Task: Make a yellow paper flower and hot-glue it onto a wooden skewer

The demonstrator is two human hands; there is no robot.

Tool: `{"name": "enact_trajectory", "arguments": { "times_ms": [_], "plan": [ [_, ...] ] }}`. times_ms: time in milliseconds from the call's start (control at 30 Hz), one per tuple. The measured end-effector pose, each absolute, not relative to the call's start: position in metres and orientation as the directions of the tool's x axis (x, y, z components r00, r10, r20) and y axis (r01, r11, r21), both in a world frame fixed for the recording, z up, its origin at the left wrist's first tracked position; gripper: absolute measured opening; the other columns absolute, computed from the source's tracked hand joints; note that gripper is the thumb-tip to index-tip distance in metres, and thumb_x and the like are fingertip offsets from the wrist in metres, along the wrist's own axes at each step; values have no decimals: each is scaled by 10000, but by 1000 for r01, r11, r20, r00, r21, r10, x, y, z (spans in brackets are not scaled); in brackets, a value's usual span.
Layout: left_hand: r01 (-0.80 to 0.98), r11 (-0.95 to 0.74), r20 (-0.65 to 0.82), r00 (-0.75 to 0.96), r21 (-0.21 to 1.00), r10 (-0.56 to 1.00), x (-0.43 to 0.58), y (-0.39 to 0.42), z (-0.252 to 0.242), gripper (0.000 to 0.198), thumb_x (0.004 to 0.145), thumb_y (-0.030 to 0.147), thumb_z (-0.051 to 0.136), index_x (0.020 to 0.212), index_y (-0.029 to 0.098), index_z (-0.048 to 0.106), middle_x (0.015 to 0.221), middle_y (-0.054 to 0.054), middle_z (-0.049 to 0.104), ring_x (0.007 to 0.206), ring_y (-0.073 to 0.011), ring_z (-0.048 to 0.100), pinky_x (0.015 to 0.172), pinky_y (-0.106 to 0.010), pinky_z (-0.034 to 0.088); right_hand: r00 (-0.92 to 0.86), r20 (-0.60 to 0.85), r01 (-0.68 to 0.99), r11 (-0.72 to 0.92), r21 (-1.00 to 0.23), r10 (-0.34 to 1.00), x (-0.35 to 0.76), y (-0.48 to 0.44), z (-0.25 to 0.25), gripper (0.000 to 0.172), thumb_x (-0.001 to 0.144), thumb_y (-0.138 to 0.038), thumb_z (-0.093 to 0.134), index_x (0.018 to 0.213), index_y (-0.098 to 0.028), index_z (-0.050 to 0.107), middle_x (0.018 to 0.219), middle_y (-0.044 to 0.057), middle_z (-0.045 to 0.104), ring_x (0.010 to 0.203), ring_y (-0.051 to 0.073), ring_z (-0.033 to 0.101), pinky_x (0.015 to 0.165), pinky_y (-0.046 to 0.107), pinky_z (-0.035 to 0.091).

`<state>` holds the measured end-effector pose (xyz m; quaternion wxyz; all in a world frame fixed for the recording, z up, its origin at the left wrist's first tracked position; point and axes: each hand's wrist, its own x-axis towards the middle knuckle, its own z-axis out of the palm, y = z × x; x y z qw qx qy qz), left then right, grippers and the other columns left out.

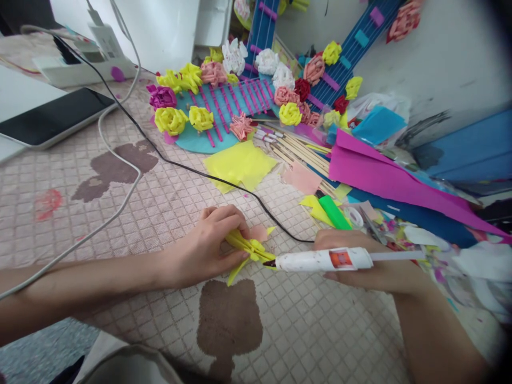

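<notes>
My left hand (212,245) is closed round a folded yellow paper piece (250,249) low over the quilted pink mat (168,202). My right hand (360,266) grips a white glue gun (324,260) lying sideways, its dark nozzle touching the right end of the yellow paper. A stick of glue pokes out of the gun's back toward the right. A small pink paper scrap (259,232) lies just behind the yellow piece.
A black cable (192,169) and a white cable (120,202) cross the mat. Behind lie a yellow paper square (240,164), blue guitar-shaped crafts with paper flowers (224,106), wooden sticks (300,152), magenta and blue sheets (384,176), a green marker (334,212), a tablet (52,116) and a power strip (84,64).
</notes>
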<state>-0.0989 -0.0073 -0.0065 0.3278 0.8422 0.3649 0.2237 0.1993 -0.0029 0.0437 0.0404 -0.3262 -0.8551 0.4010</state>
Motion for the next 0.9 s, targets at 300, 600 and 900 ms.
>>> {"name": "enact_trajectory", "arguments": {
  "times_ms": [300, 600, 900],
  "plan": [
    [471, -512, 152, 613, 718, 775, -98, -10, -9, 163, 802, 230, 583, 939, 202, 499, 936, 16, 566, 904, -160, 511, 856, -344, 317, -558, -185, 568, 210, -796, 809, 231, -3, 32, 230, 712, -363, 697, 878, -230, 610, 695, -6, 591, 630, 165, 549, 563, 287, 454],
    [455, -502, 188, 575, 736, 797, -94, -12, -13, 186, 758, 153, 565, 920, 211, 493, 907, 24, 578, 870, -160, 506, 844, -338, 325, -29, 51, 659, 57, -750, 998, 207, 35, 27, 378, 763, -475, 596, 947, -147, 640, 795, 54, 676, 672, 195, 590, 559, 278, 439],
    [452, -477, 209, 523, 754, 826, -91, -14, -13, 168, 710, 145, 557, 854, 201, 492, 853, 16, 607, 839, -173, 524, 824, -353, 332, -25, 298, 777, 206, -595, 954, 164, 106, 2, 334, 748, -393, 538, 935, -135, 638, 877, 86, 679, 806, 232, 593, 705, 320, 448]
  ]
}}
